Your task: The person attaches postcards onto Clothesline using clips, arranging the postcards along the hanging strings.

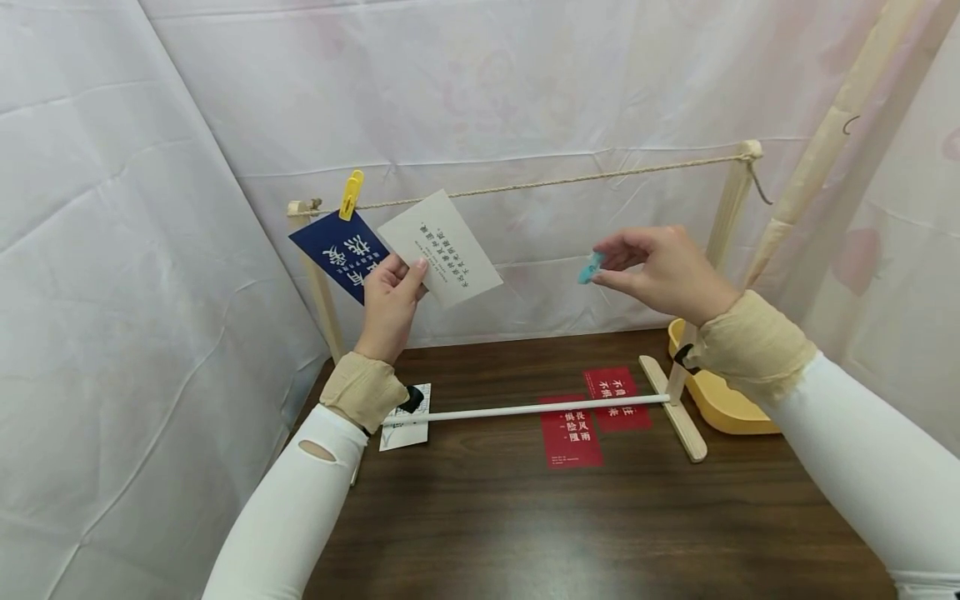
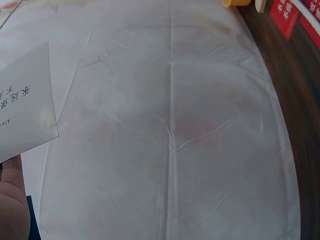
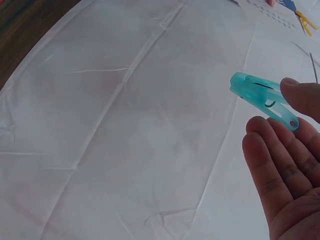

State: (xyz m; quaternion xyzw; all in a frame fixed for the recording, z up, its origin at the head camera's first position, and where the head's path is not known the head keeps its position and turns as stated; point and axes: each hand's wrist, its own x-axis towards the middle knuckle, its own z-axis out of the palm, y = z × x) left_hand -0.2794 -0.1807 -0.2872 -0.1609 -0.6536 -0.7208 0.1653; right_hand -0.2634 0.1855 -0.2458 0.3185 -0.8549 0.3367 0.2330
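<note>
My left hand pinches a white card printed with dark characters, held up at the rope. Just left of it, a dark blue card hangs from the rope under a yellow clothespin, its lower right part behind my left hand. To the right, my right hand holds a light blue clothespin between thumb and fingers, below the rope and apart from the white card. In the right wrist view the clothespin lies between thumb and fingertips.
Two red cards lie on the dark wooden table by the rack's white rod. A white card lies near the left post. Behind the right post stands a yellow tray. White cloth hangs behind.
</note>
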